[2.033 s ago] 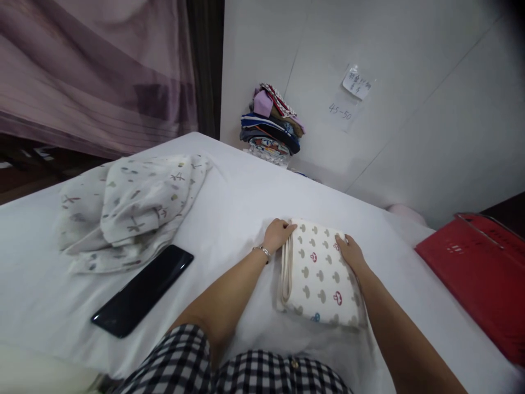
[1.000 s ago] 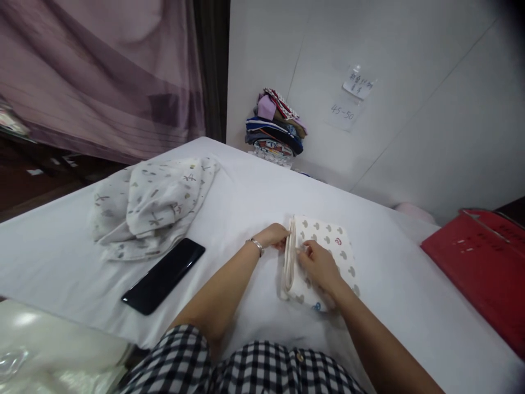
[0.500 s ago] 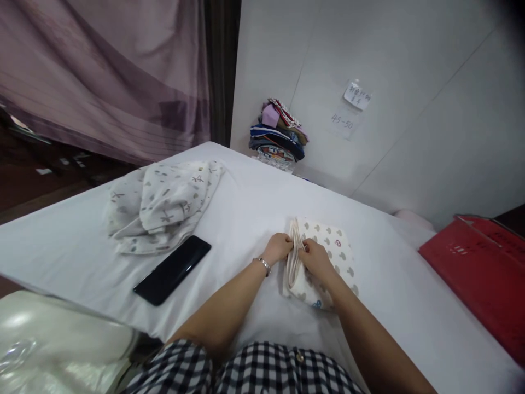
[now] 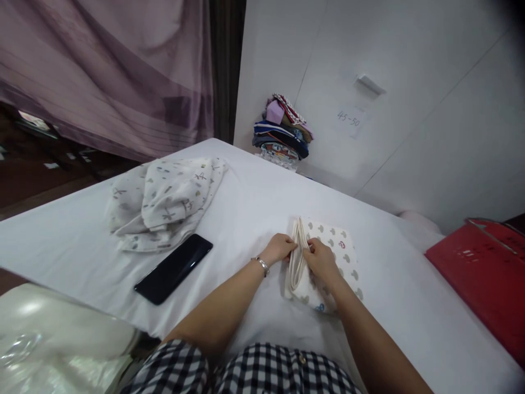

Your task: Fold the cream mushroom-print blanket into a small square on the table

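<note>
A cream cloth (image 4: 344, 257) with grey-brown mushroom-like prints lies folded in several layers on the white-covered table. Its layered left edge is raised between my two hands. My left hand (image 4: 282, 249), with a silver bracelet at the wrist, pinches the outer side of that edge. From the right, my right hand (image 4: 322, 261) grips the same layers, fingers bent around them. The cloth's underside and most of my fingertips are hidden.
A crumpled white printed cloth (image 4: 172, 197) and a black phone (image 4: 174, 268) lie to the left. Folded clothes (image 4: 283, 131) are stacked by the wall. On the right stands a red bag or box (image 4: 479, 273). A shiny whitish plastic-covered item (image 4: 61, 334) sits below the table's left edge.
The view has shifted slightly. Both hands stay on the cloth's layered edge, and the layers look a little more spread near the fingers. The upper paper on the wall has flapped up.
</note>
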`<state>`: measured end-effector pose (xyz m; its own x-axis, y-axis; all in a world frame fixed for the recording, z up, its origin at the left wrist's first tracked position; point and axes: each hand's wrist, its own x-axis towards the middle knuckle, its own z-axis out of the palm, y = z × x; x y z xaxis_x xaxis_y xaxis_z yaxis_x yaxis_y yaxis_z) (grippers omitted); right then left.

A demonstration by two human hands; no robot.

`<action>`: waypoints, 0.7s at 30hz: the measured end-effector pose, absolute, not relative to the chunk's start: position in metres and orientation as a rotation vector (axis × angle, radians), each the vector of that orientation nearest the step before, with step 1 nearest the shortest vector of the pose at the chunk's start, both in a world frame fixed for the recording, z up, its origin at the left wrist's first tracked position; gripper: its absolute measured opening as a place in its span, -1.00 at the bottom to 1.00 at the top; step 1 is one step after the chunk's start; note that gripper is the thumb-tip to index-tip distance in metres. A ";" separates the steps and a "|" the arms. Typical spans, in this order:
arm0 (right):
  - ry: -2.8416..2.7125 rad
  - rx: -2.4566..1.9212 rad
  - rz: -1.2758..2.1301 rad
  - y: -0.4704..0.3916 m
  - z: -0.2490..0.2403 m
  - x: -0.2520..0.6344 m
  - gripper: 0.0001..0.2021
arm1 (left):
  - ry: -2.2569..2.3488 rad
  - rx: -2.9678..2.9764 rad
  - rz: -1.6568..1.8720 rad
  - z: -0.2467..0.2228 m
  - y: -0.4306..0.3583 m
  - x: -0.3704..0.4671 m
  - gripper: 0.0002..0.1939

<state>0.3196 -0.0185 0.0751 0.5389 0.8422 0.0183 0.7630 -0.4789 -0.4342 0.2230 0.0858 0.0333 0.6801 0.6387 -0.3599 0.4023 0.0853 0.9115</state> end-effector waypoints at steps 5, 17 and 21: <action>-1.342 -2.398 0.311 -0.017 0.071 0.315 -0.82 | 0.914 1.636 0.252 0.031 0.083 0.225 -0.86; -1.438 -2.170 0.407 -0.028 0.067 0.310 -0.83 | 0.841 1.346 0.211 0.042 0.086 0.221 -0.49; -1.335 -1.887 0.792 -0.037 0.066 0.319 -0.71 | 0.827 1.340 0.222 0.038 0.085 0.223 -0.50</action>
